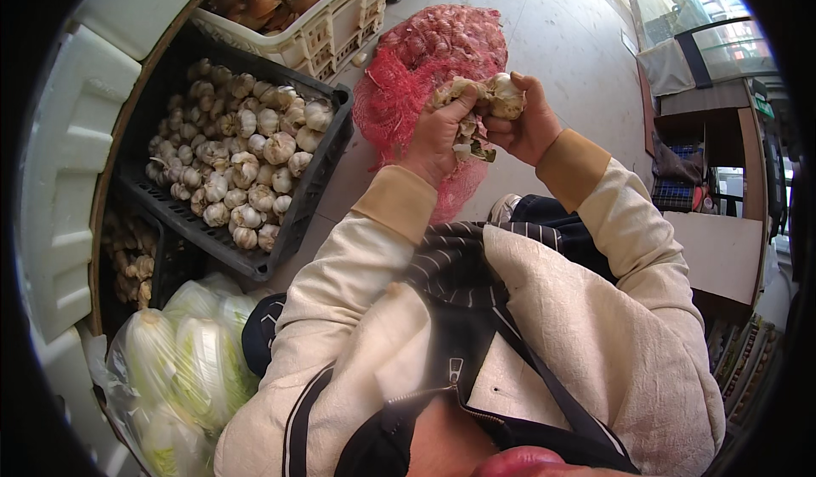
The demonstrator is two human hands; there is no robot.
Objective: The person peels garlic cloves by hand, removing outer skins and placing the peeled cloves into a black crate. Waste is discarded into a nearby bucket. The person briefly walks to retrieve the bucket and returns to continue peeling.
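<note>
A whitish garlic bulb is held in my right hand, its thumb against the bulb's outer side. Loose, papery garlic skins are pinched in my left hand, close against the bulb. Peeled bits and a darker scrap hang below, between the hands. Beyond and under them, on the floor, lies a red mesh sack full of garlic bulbs, its loose netting trailing towards me. Many garlic bulbs fill a black plastic crate left of my hands.
Onions sit in a white plastic crate at the upper left. Below the black crate lie bagged Chinese cabbages and another dark crate holding what looks like ginger. A garlic piece is on the floor. Shelving stands at the right.
</note>
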